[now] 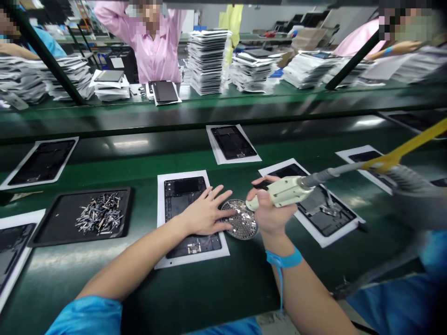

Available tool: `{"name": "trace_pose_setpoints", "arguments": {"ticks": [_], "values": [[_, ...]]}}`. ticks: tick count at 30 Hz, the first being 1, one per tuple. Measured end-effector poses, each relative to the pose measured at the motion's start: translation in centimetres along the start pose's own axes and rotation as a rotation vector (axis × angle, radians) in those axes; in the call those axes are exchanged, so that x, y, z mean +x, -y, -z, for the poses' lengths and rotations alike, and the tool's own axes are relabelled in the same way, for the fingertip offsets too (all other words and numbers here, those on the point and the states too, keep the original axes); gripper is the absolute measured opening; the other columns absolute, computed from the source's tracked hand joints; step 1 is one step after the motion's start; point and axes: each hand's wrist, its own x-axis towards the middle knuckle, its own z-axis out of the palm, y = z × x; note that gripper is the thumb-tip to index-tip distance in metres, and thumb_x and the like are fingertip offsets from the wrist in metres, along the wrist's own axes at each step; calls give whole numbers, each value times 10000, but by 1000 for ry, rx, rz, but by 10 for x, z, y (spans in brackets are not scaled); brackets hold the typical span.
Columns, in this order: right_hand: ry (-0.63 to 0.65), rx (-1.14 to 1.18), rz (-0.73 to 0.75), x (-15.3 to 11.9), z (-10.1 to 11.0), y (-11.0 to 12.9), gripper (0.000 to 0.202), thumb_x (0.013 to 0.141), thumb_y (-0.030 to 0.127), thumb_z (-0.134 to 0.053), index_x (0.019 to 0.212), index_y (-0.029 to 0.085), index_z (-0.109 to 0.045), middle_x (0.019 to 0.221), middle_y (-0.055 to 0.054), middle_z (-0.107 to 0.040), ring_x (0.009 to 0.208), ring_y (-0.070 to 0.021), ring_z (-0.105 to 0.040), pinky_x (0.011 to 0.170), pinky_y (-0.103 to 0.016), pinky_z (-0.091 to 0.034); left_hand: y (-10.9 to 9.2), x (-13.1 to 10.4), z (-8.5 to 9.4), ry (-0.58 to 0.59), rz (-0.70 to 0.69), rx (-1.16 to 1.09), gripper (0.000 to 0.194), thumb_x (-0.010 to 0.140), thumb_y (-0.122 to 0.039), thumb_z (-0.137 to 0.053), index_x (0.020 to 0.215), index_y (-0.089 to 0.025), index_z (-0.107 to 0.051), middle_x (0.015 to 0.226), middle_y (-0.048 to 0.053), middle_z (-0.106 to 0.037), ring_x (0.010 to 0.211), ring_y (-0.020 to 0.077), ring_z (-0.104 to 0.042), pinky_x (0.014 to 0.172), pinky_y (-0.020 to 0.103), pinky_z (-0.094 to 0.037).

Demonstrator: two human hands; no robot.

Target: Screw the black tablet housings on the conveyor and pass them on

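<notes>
My right hand (275, 216) is wrapped round a pale green electric screwdriver (284, 190), whose grey cable runs up to the right. The screwdriver's front end is over a round metal screw tray (242, 221) full of small holes; its tip is hard to make out. Fingers spread, my left hand (206, 214) lies across a black tablet housing (186, 186), and its fingertips reach onto the edge of the round tray. Under the housing is a white sheet (161, 218). A blue wrist strap (284, 258) circles my right wrist.
A black tray (57, 223) holding a heap of small metal parts (101, 214) is at left. Another tablet housing (324, 209) lies on white paper at right, with more along the green bench (146, 163). Beyond, a person in pink (157, 51) stands behind tall stacks (209, 60).
</notes>
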Motion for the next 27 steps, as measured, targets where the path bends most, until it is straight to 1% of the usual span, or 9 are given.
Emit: {"name": "trace_pose_setpoints", "arguments": {"ticks": [2,7,11,14,17,20,23,25,27], "values": [[-2,-1,-7,0,0,-1,269,849,326,-738,1067,220,-620,886,-13,-664,499,-109,-607,509,-301,-533,-5,4,-9,24,13,2,433,952,-526,-615,1306,-292,-702,1600,124,-430,1515,420,-301,1200,647,-292],[-1,-25,-9,-2,0,-3,275,853,341,-728,1075,231,-609,890,-7,-670,501,-101,-607,508,-283,-534,-2,7,-19,62,71,16,450,963,-546,-586,1319,-294,-694,1612,118,-425,1521,409,-299,1194,658,-303],[9,-12,-14,-4,2,-6,282,859,329,-728,1097,229,-614,907,-14,-678,517,-106,-612,519,-294,-548,0,9,-17,32,96,5,466,967,-531,-585,1338,-266,-682,1591,140,-446,1507,422,-323,1183,654,-321],[30,-6,-28,-6,2,-9,287,863,316,-730,1111,228,-616,925,-16,-685,528,-110,-617,530,-304,-560,5,5,-6,-3,80,-17,455,984,-512,-565,1331,-242,-683,1572,154,-462,1506,404,-330,1190,612,-342],[56,25,-34,-9,-1,-10,265,860,300,-733,1088,224,-621,924,-14,-680,525,-107,-620,513,-296,-555,20,-10,7,-63,138,4,448,1010,-488,-520,1315,-203,-682,1527,166,-505,1491,369,-362,1198,565,-361],[80,57,-52,-10,-6,-11,263,846,280,-745,1072,227,-620,911,-5,-674,522,-105,-624,495,-281,-549,44,-37,13,-142,287,50,417,1021,-451,-495,1291,-191,-679,1445,155,-575,1426,336,-449,1187,543,-395],[81,59,-65,-10,-10,-11,270,834,268,-749,1069,231,-621,883,10,-665,521,-97,-620,492,-266,-545,67,-62,12,-226,431,92,389,1008,-425,-513,1251,-177,-688,1359,161,-620,1348,331,-521,1164,535,-430],[79,45,-67,-10,-11,-12,261,835,269,-741,1063,229,-620,871,14,-663,515,-94,-614,483,-260,-541,77,-72,9,-269,474,102,373,999,-418,-521,1222,-175,-696,1323,161,-633,1316,329,-544,1152,529,-446],[80,19,-61,-11,-10,-12,254,838,265,-734,1060,227,-616,881,10,-670,510,-93,-613,476,-257,-541,82,-75,7,-296,480,95,357,998,-413,-518,1197,-181,-701,1292,154,-644,1287,319,-563,1139,519,-464]]}}
